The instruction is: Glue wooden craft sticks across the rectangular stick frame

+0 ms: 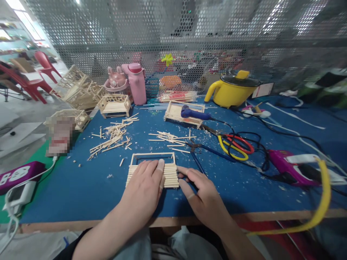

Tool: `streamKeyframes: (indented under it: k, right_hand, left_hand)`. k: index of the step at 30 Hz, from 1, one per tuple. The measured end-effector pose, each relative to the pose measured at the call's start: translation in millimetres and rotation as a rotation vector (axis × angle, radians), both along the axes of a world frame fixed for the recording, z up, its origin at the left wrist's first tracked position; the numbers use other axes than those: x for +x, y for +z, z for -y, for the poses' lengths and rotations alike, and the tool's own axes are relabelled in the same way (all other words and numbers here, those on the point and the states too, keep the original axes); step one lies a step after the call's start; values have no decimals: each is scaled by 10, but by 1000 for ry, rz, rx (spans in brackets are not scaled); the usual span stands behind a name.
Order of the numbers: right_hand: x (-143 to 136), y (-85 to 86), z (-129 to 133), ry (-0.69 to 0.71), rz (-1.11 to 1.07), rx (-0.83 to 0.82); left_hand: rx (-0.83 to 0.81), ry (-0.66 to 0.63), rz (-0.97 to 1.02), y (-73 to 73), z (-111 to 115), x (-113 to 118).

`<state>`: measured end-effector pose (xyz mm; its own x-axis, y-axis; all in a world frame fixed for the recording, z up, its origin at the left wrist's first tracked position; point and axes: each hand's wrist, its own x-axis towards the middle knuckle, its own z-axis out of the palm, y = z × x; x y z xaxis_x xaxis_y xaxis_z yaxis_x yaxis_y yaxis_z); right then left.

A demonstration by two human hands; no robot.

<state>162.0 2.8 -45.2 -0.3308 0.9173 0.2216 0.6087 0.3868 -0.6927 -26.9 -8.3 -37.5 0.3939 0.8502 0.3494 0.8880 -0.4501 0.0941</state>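
A small wooden stick frame (153, 156), with a row of round sticks laid side by side across its near part, lies in front of me near the table edge. My left hand (145, 182) rests flat over the sticks, fingers stretched forward, hiding their middle. At the right ends of the sticks is my right hand (202, 189), its index finger and thumb apart and touching or very close to the ends. Nothing shows between them. Wrappings are visible on a left fingertip and the right thumb. Loose sticks (169, 137) lie beyond the frame.
Blue-handled pliers (199, 162), scissors (235, 146) and a blue tool (195, 113) with a cord lie to the right. Finished-looking stick models (115, 104) stand at the back left, beside a pink bottle (137, 85). A yellow pot (233, 92) is at the back right.
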Motion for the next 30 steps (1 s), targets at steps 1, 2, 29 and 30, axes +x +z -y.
streamKeyframes:
  k: [1, 2, 29, 30]
  right_hand:
    - [1, 3, 0, -1, 3, -4]
    - [2, 5, 0, -1, 7, -8]
    - [-16, -35, 44, -73, -38, -45]
    - [-29, -28, 51, -67, -21, -27]
  left_hand:
    - [-8, -6, 4, 5, -2, 0]
    - [-17, -11, 6, 8, -4, 0]
    - [59, 406, 500, -60, 361, -383]
    - [19, 440, 519, -125, 376, -437]
